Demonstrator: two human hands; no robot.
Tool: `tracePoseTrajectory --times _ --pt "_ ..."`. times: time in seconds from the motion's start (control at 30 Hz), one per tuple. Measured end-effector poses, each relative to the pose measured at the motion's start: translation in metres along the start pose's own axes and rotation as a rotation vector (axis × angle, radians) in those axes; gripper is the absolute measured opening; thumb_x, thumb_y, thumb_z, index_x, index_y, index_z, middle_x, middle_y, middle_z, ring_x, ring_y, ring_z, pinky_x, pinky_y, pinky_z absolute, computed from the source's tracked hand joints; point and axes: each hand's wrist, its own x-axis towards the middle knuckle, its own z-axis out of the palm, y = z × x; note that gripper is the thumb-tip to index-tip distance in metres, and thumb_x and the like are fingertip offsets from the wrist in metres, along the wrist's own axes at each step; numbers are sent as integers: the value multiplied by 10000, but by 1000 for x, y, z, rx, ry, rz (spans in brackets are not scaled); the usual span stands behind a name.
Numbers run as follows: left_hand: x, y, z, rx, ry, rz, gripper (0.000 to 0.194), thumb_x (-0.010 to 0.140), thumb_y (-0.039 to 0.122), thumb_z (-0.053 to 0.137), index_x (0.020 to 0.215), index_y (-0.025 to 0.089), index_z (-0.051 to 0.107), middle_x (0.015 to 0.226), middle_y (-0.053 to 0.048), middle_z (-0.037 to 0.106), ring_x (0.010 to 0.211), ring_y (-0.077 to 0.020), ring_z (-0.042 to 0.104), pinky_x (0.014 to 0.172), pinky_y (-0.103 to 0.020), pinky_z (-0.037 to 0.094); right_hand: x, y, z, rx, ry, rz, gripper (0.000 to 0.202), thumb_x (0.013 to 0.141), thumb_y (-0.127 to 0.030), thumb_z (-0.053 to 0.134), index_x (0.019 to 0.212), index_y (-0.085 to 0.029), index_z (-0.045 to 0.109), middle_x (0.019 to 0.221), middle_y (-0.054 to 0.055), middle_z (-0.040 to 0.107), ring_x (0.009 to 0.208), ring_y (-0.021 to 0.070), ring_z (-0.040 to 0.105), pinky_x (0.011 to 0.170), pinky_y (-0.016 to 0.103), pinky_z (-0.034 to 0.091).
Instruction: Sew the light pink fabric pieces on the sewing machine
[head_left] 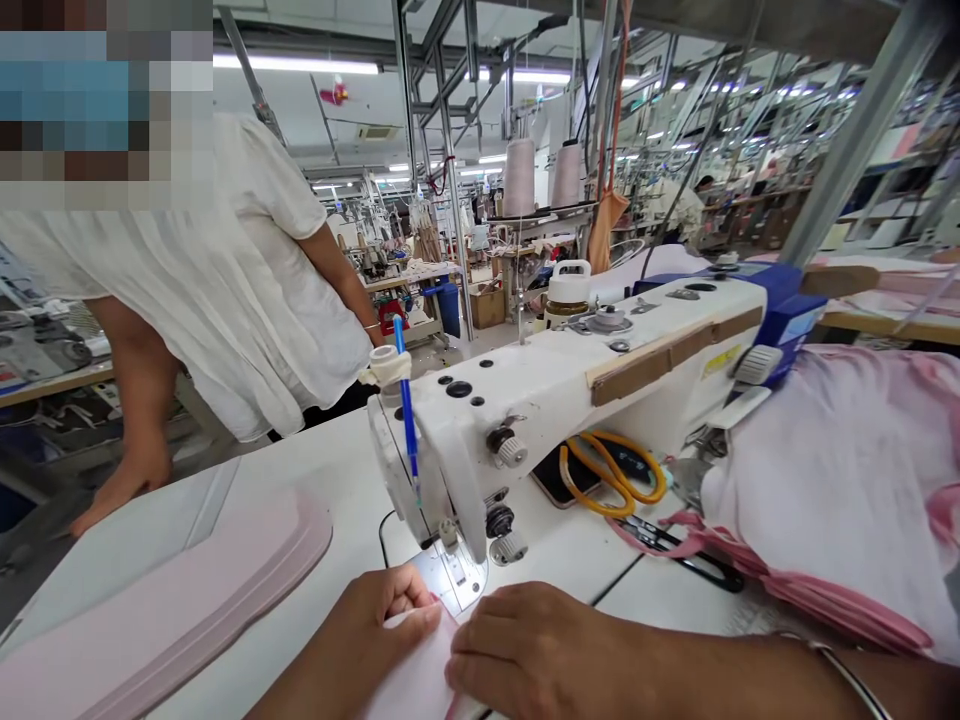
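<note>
My left hand is closed on the edge of a pale pink fabric piece, thumb laid on top and fingers curled. Beside it, my right hand grips the same cloth along its right edge, where a darker pink strip shows. Both hands are just in front of the lit metal needle plate of a white sewing machine. The needle area is partly hidden by the machine head. A blue pen is strapped upright to the head.
Left on the table lies a pale pink shaped panel. Orange-handled scissors, a phone and black thread snips lie under the machine arm. Pink and white fabric is heaped at right. A person in a white top stands across the table.
</note>
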Motion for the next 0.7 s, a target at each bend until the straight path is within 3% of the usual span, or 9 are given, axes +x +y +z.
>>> tracePoseTrajectory --times 0.4,0.7 --pt "2 4 -1 68 16 -20 175 795 330 517 688 193 496 587 82 311 585 -115 309 527 -234 234 3 0 -8 7 -112 51 117 981 -168 452 964 -127 561 938 27 622 820 161 543 744 275 419" --pt "6 2 1 66 26 -34 159 788 321 501 693 194 491 588 83 307 585 -113 307 525 -228 242 1 2 -2 27 -98 68 109 982 -171 452 955 -131 550 976 22 617 870 147 544 803 256 402"
